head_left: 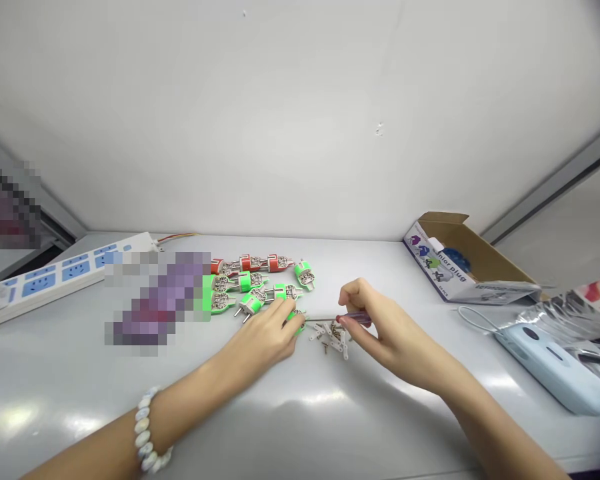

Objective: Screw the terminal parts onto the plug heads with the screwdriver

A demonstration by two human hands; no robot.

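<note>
At a grey tabletop (325,433), I am pinching a purple-handled screwdriver (362,318) between the thumb and curled fingers of my right hand (380,330), its shaft pointing left at a green plug (298,325) that my left hand (270,333) is gripping, fingers bent over most of it; whether the tip is touching, I cannot tell. Small white strips (336,345) and screws (325,347) are lying loose just below the shaft. More green plugs (253,301) are lying beyond my left hand, with red plugs (277,263) lining up behind them. An open printed box (443,270) and a light-blue device (555,367) are sitting to my right, a white power strip (93,265) at far left.
</note>
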